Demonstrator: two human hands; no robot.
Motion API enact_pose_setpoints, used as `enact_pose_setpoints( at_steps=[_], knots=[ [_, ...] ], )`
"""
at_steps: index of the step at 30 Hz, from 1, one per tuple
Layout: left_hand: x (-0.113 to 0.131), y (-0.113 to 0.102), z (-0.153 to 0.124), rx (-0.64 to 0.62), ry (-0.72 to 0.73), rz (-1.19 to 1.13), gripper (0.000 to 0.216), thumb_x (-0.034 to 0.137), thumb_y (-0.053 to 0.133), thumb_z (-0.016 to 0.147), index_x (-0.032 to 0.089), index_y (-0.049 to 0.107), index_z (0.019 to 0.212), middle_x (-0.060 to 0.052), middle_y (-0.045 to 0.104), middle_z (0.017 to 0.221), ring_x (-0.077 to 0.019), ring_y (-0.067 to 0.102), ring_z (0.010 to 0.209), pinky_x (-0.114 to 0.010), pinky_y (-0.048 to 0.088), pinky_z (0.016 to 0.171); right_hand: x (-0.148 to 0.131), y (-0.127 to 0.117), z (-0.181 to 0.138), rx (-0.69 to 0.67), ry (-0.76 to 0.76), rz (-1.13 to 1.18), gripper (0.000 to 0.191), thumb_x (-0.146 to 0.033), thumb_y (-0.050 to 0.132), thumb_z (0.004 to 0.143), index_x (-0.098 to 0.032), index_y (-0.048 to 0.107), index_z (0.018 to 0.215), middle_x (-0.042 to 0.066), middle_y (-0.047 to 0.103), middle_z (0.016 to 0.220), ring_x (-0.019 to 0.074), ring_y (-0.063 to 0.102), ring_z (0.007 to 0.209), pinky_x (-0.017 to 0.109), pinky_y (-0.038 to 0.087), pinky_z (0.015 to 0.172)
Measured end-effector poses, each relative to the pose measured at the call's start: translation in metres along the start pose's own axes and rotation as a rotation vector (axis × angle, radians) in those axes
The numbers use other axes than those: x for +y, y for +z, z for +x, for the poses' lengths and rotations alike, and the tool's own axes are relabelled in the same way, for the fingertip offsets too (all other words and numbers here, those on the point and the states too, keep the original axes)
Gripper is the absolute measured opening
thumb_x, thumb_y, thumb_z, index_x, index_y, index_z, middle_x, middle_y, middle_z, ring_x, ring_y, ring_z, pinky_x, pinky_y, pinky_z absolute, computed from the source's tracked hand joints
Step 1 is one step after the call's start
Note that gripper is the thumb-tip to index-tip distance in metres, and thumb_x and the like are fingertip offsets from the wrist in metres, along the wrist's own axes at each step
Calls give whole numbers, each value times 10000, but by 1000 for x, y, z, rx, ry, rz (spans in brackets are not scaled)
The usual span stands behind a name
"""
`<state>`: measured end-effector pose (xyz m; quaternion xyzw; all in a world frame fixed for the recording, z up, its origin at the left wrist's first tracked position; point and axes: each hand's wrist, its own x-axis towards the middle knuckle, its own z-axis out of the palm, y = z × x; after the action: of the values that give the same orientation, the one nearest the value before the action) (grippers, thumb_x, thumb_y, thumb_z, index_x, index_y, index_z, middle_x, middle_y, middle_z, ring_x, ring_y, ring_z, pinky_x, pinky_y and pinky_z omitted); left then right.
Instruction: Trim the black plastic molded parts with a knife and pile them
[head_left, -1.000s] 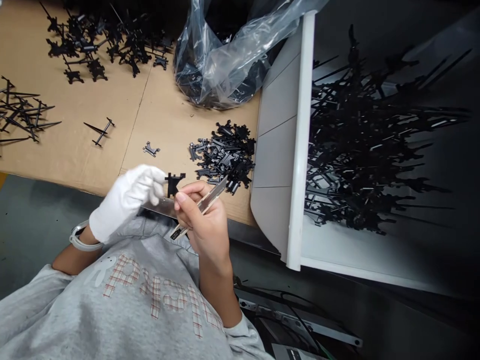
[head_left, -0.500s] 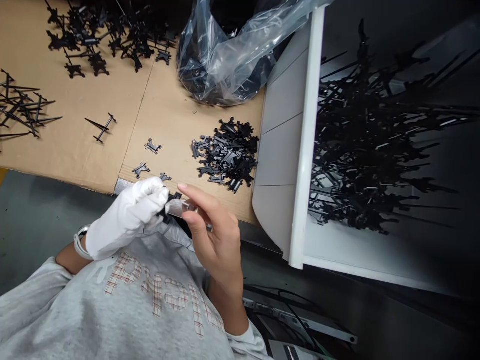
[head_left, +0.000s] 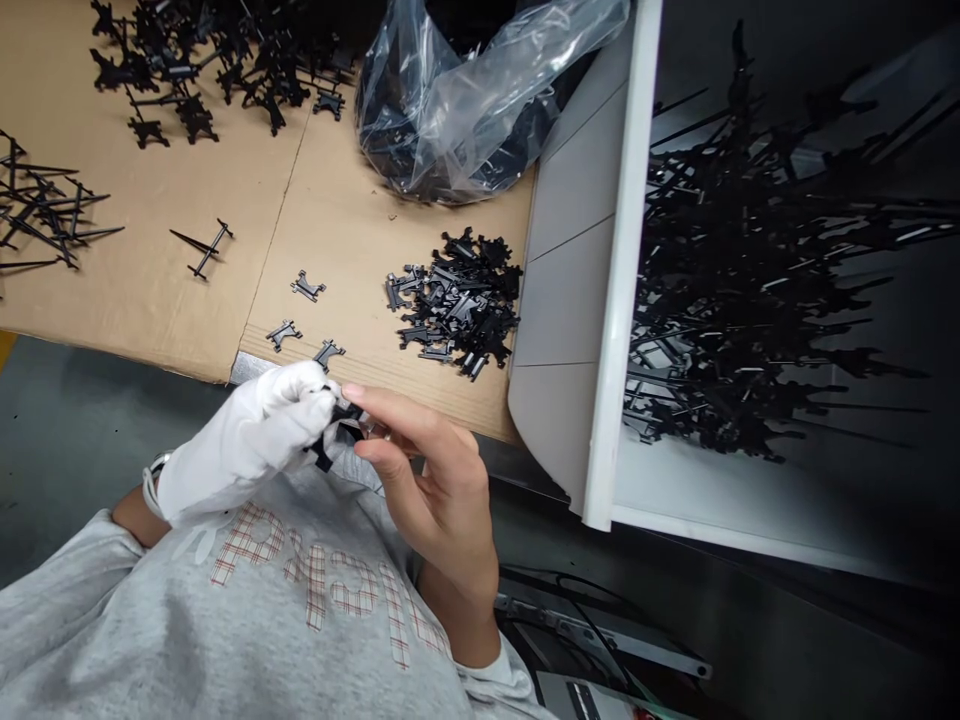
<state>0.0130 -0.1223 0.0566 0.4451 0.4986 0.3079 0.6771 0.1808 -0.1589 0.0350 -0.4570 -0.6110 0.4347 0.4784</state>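
Note:
My left hand, in a white glove, is closed on a small black plastic part in front of my shirt. The part's dark ends stick out below and to the right of the gloved fingers. Bare and curled, my right hand meets it from the right, with its index fingertip touching or very near the part. A small shiny thing shows behind the right thumb and index finger; its kind is mostly hidden. Flat black brackets lie on the cardboard just beyond my hands.
A heap of black brackets lies on the cardboard-covered table. Thin black rods and joined black pieces lie left and behind. A clear plastic bag stands behind; a white bin full of long black parts is at right.
The right index fingertip has come down and left against the black part. The silvery flat piece seen between the hands is now mostly hidden, and more of the black part shows.

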Motion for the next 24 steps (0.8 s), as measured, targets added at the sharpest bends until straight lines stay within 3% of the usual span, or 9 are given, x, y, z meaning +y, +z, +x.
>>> enact_pose_setpoints(
  at_steps=[3,8,12,16,20,24],
  knots=[
    [0,-2,-2,-7,-7,-42,490,627,749,817,199,561,670,6,566,628,-115,490,547,-236,440,496,-1,0,0,-16,-12,29,333,-314,627,999,-405,666,1317,-18,812,1096,167,703,745,315,585,700],
    [-3,-5,-5,-124,-45,-175,475,644,729,846,200,606,731,4,628,665,-117,542,567,-218,448,501,-2,-1,3,-34,-26,44,324,-296,626,1000,-413,670,1299,-36,815,1059,158,682,705,300,555,652],
    [-6,-10,-8,-144,-24,-169,451,606,728,868,199,599,724,16,551,648,-106,465,556,-227,426,510,-2,-4,5,19,21,-16,240,-310,613,1005,-370,723,1209,-8,805,1067,178,719,798,307,569,695],
    [-2,-8,-6,-53,-61,-76,456,587,702,877,201,538,698,19,461,612,-102,379,520,-240,359,466,-2,-8,0,105,51,-41,227,-313,622,999,-362,713,1202,2,796,1085,171,703,749,315,573,685],
    [6,2,0,82,-45,-50,467,522,719,826,214,422,639,26,378,578,-98,341,504,-230,327,423,-3,-7,-6,-75,-11,-23,231,-321,641,990,-357,698,1210,-9,801,960,154,648,617,300,528,604],
    [11,8,2,109,-39,-47,458,484,716,814,209,399,629,20,371,594,-92,345,516,-217,361,430,-2,-4,-5,-157,-38,-28,200,-342,609,1006,-321,702,1182,-8,773,834,158,638,598,296,499,578]
  ],
)
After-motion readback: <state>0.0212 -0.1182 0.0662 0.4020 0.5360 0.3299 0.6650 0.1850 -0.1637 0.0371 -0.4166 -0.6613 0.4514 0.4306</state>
